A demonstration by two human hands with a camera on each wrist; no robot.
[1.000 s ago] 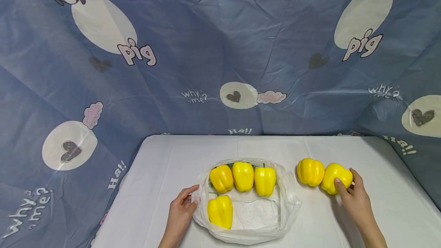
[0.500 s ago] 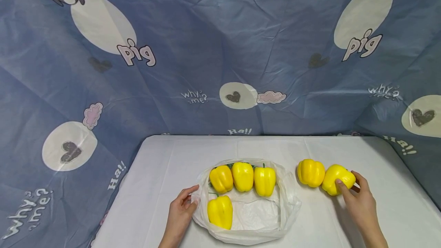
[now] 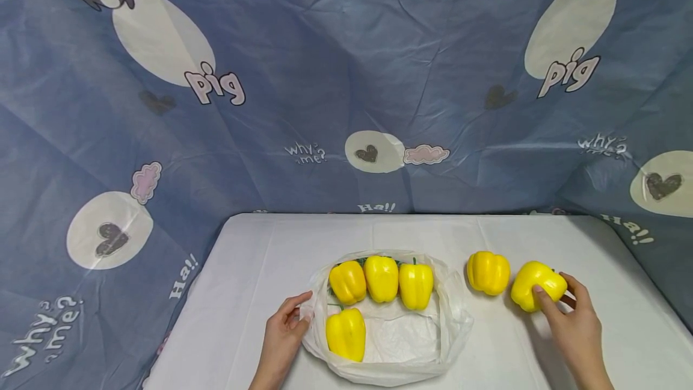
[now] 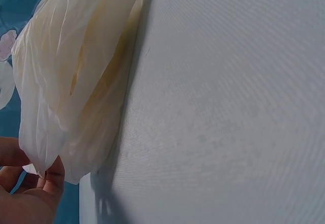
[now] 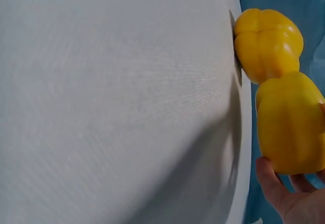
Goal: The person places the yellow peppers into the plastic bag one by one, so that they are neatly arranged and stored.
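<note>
My right hand grips a yellow bell pepper between thumb and fingers at the table's right side. In the right wrist view the held pepper fills the right edge, with another yellow bell pepper beyond it. That loose pepper lies between the bag and the held one. A white plastic bag stands with its mouth spread wide at mid-table. Inside it are several yellow peppers: a row along the far side and one pepper at the near left. My left hand pinches the bag's left rim.
A white cloth covers the table. Behind it hangs a blue patterned curtain, which also runs along both sides. The left wrist view shows the bag's outer wall standing on the tabletop.
My right hand has shifted slightly right and nearer with its pepper, so a gap now shows between it and the loose pepper. My left hand and the bag stay put.
</note>
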